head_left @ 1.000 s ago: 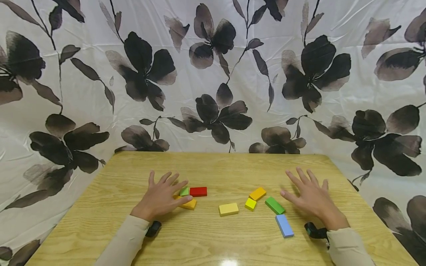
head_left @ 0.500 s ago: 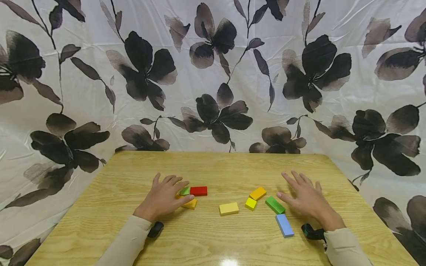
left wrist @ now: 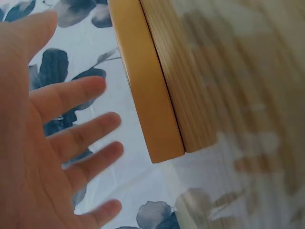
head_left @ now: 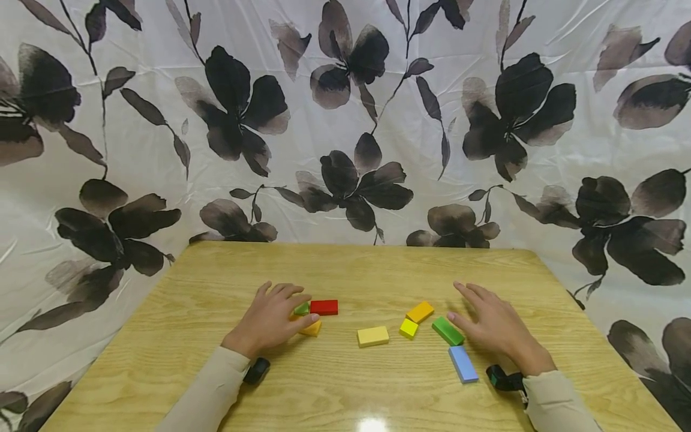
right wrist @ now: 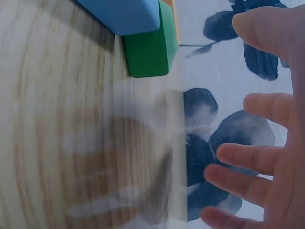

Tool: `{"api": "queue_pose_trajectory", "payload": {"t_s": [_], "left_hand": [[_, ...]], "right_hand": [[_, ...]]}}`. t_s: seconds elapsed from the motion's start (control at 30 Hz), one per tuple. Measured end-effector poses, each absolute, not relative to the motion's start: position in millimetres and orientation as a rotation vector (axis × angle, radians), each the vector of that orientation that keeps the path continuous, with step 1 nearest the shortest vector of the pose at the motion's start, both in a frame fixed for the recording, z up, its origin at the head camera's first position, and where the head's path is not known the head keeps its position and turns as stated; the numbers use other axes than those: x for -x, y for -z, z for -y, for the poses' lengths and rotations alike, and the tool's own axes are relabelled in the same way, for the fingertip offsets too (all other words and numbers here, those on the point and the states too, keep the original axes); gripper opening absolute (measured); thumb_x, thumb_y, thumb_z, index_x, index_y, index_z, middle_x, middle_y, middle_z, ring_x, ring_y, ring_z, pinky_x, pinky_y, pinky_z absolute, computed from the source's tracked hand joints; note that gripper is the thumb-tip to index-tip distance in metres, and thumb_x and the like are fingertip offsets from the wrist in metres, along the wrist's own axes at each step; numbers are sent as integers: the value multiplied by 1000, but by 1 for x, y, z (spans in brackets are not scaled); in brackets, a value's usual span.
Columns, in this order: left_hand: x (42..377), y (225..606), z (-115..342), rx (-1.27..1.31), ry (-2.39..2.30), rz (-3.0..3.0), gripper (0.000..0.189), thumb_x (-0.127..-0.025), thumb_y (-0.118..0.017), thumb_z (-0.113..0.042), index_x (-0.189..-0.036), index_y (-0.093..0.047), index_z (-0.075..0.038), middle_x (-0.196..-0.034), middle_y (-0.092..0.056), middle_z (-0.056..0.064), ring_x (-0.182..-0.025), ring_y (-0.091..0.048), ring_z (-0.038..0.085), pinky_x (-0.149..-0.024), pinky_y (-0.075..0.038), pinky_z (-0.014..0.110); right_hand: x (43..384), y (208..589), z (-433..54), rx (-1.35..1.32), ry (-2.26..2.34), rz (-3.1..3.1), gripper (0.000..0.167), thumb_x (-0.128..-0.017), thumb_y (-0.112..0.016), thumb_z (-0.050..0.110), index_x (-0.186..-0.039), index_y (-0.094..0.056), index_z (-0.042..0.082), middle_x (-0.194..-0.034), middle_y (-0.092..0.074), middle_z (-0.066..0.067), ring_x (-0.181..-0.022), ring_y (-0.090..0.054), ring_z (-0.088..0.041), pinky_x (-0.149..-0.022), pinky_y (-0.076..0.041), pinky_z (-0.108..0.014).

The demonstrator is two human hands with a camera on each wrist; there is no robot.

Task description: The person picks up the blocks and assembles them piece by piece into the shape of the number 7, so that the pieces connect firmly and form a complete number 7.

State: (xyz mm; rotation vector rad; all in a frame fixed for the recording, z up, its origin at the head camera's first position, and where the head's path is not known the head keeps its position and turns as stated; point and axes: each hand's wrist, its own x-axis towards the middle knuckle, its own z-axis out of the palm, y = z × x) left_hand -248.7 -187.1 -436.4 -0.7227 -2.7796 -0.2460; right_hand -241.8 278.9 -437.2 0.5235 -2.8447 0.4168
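Blocks (head_left: 408,329) of several colours lie around the pale yellow block (head_left: 373,336) on the wood-grained surface (head_left: 345,270). Well left of that landmark sit an orange block (head_left: 311,329) and a light green block (head_left: 302,309), with a red block (head_left: 324,307) to its left and farther back. Just right of it lie a small bright yellow block and a second orange block (head_left: 420,312); farther right come a green block (head_left: 447,331) and, nearer the person, a blue block (head_left: 463,364).

Left of the landmark, the left hand (head_left: 269,319) partly covers the orange and light green blocks in the head view. The left wrist view instead shows the orange block's long side bare, beside a relaxed grip with fingers extended and spread. Right of the landmark, the right hand (head_left: 495,327) is next to the green block; its grip too is loose, fingers apart, as the right wrist view shows. That view also has the blue block overlapping the green one. Behind the landmark hangs a floral cloth (head_left: 345,132).
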Motion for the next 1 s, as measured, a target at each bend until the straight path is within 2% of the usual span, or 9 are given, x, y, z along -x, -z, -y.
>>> {"api": "queue_pose_trajectory", "payload": {"t_s": [0.17,0.33,0.6,0.83,1.0], "left_hand": [[250,436,184,772,281,2746,55,-98,-51,-62,-125,-72,-19,-132,-62,7,-127,-52,29,-110,-28,62],[251,437,181,810,285,2717,48,-98,-56,-56,-123,-73,-18,-129,-64,5,-125,-54,29,-109,-29,61],[247,436,178,821,294,2686,37,-96,-66,-44,-120,-75,-17,-125,-66,4,-121,-56,26,-109,-29,62],[244,435,171,874,326,2650,32,-95,-69,-38,-118,-75,-16,-119,-68,3,-115,-60,26,-107,-34,59],[243,436,169,888,354,2665,31,-96,-68,-38,-118,-75,-18,-119,-68,1,-114,-60,23,-103,-41,52]], "right_hand": [[241,438,-277,-543,-545,2848,68,-99,-56,54,-150,-47,10,-144,-50,-21,-128,-49,-45,-97,-40,-68],[240,439,-274,-569,-738,2847,60,-100,-60,44,-145,-52,5,-139,-55,-19,-121,-57,-40,-96,-44,-63],[241,443,-269,-619,-950,2818,51,-100,-63,35,-137,-59,0,-128,-62,-15,-108,-63,-31,-87,-54,-50],[240,446,-265,-596,-1061,2821,47,-100,-64,30,-135,-59,0,-122,-65,-11,-102,-64,-22,-84,-54,-39],[240,448,-265,-566,-1092,2834,46,-100,-64,30,-135,-60,0,-121,-66,-10,-102,-64,-20,-84,-54,-38]]}}
